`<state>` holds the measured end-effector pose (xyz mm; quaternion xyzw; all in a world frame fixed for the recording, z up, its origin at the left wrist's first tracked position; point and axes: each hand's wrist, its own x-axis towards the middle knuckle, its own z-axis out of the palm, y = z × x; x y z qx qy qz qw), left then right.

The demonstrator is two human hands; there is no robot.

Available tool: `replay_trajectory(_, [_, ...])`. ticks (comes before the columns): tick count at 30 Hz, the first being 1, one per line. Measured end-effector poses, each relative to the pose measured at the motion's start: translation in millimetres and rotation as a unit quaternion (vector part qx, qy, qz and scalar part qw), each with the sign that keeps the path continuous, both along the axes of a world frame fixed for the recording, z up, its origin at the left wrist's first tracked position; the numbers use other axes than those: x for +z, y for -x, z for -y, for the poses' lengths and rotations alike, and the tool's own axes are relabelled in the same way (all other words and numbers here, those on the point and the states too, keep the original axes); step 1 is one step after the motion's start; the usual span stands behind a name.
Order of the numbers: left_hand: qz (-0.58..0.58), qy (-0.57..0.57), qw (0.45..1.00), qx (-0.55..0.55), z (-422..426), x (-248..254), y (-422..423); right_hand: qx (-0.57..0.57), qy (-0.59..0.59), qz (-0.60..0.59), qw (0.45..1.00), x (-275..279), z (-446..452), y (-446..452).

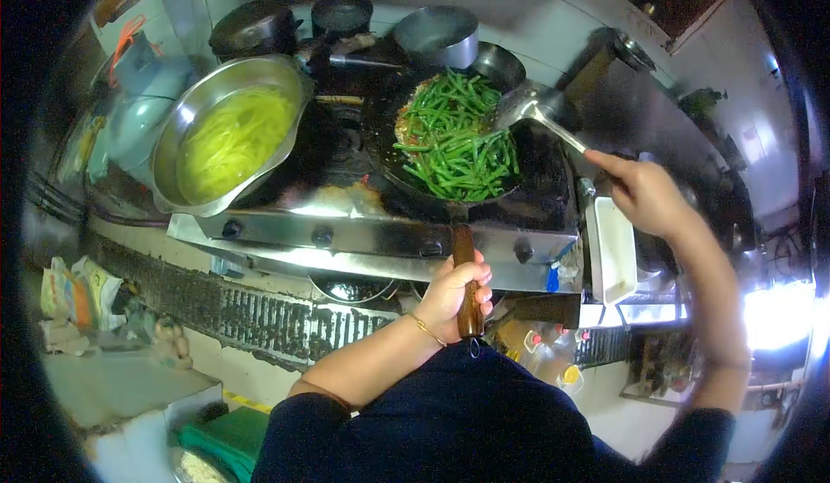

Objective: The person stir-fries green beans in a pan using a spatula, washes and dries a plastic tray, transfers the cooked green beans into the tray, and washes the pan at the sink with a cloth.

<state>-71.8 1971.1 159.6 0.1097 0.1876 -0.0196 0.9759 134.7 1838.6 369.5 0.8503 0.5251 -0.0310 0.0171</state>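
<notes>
My left hand (pixel 458 297) is wrapped round the wooden handle (pixel 464 254) of a dark wok (pixel 389 150) on the stove. Green beans (pixel 458 150) fill the wok, with lighter chopped bits (pixel 411 120) along the far left side. In my right hand (pixel 648 193) is the handle of a metal spatula (pixel 527 107). Its blade is at the right side of the beans, partly over them, and the index finger lies along the handle. Whether the blade touches the beans I cannot tell.
Left on the stove stands a large metal basin (pixel 164 159) of yellow-green strips in liquid. Several dark pans and a metal pot (pixel 437 38) line the back. A white rectangular tray (pixel 616 254) sits right of the stove. Oil bottles (pixel 549 358) stand below, near my body.
</notes>
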Motion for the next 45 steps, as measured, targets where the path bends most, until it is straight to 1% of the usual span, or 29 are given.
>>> replay_trajectory(2, [0.000,0.001,1.000,-0.007,0.2,-0.7,-0.2,0.024,-0.009,0.010,1.000,11.8,5.5,0.8])
replay_trajectory(3, [0.000,0.001,1.000,-0.011,-0.7,-1.0,0.0,0.000,0.008,0.000,1.000,24.8,4.8,6.7])
replay_trajectory(4, [-0.001,0.000,1.000,-0.013,-1.8,-1.4,0.4,0.044,-0.038,-0.008,0.998,27.5,9.3,3.2])
replay_trajectory(6, [-0.003,0.000,1.000,-0.020,-2.9,-1.5,1.6,-0.031,0.037,-0.027,0.998,51.8,10.4,11.9])
replay_trajectory(9, [-0.009,-0.004,1.000,-0.025,-4.6,2.4,1.8,-0.016,0.096,-0.045,0.994,57.2,6.7,12.6])
replay_trajectory(10, [-0.005,0.001,1.000,-0.030,-5.1,2.6,1.9,0.023,0.098,-0.036,0.994,43.5,9.3,3.0])
replay_trajectory(12, [0.001,0.011,0.999,-0.037,-6.6,1.7,1.7,0.069,0.086,-0.077,0.991,-2.8,13.0,-19.3])
replay_trajectory(14, [0.002,0.011,0.999,-0.045,-5.4,-1.0,2.0,0.028,0.061,-0.089,0.994,-42.5,3.7,-16.4])
replay_trajectory(16, [-0.002,-0.001,0.999,-0.046,-6.3,-0.4,1.9,-0.013,-0.001,-0.176,0.984,-82.2,2.6,-18.2])
replay_trajectory(17, [-0.009,-0.003,0.999,-0.052,-6.3,-2.3,1.3,-0.016,-0.040,-0.204,0.978,-99.5,3.8,-17.4])
replay_trajectory(18, [-0.009,-0.001,0.999,-0.053,-6.9,-2.9,1.5,0.026,-0.106,-0.223,0.969,-122.2,9.3,-22.1])
replay_trajectory(20, [-0.012,-0.004,0.998,-0.056,-9.3,-1.3,2.7,-0.085,-0.081,-0.346,0.931,-112.3,8.7,-10.2])
replay_trajectory(22, [-0.014,-0.007,0.998,-0.057,-10.7,-2.4,4.7,-0.136,-0.062,-0.404,0.902,-84.4,11.4,-5.4])
replay_trajectory(24, [-0.015,-0.009,0.998,-0.056,-11.7,-1.6,5.5,-0.195,-0.078,-0.482,0.850,-73.8,25.8,-13.5])
replay_trajectory(25, [-0.018,-0.012,0.998,-0.057,-12.2,-0.3,5.4,-0.188,-0.139,-0.527,0.817,-77.2,27.1,-16.7])
replay_trajectory(28, [-0.023,-0.001,0.999,-0.047,-11.6,2.9,5.9,-0.169,-0.215,-0.502,0.821,-71.0,-2.3,-25.6])
replay_trajectory(30, [-0.026,-0.011,0.998,-0.049,-10.7,0.0,5.6,-0.173,-0.263,-0.489,0.813,-84.1,-35.8,-37.8])
replay_trajectory(32, [-0.028,-0.018,0.998,-0.048,-10.0,-0.6,5.7,-0.199,-0.292,-0.494,0.794,-104.3,-70.6,-51.6])
replay_trajectory(34, [-0.028,-0.020,0.998,-0.044,-10.9,1.6,5.9,-0.255,-0.276,-0.523,0.765,-126.0,-92.9,-58.1])
replay_trajectory(36, [-0.035,-0.032,0.998,-0.048,-13.1,5.9,8.2,-0.278,-0.292,-0.535,0.743,-135.8,-92.9,-54.7])
replay_trajectory(38, [-0.033,-0.031,0.998,-0.051,-15.8,8.3,7.8,-0.290,-0.319,-0.511,0.744,-134.9,-77.0,-49.7])
replay_trajectory(39, [-0.030,-0.024,0.998,-0.050,-17.1,8.4,8.3,-0.257,-0.333,-0.475,0.773,-134.6,-66.8,-46.9])
replay_trajectory(42, [-0.037,-0.023,0.998,-0.045,-13.6,5.2,6.9,-0.215,-0.337,-0.438,0.805,-122.4,-52.6,-48.5])
replay_trajectory(45, [-0.037,-0.025,0.998,-0.051,-11.4,5.1,4.0,-0.208,-0.336,-0.496,0.774,-118.9,-67.4,-51.0])
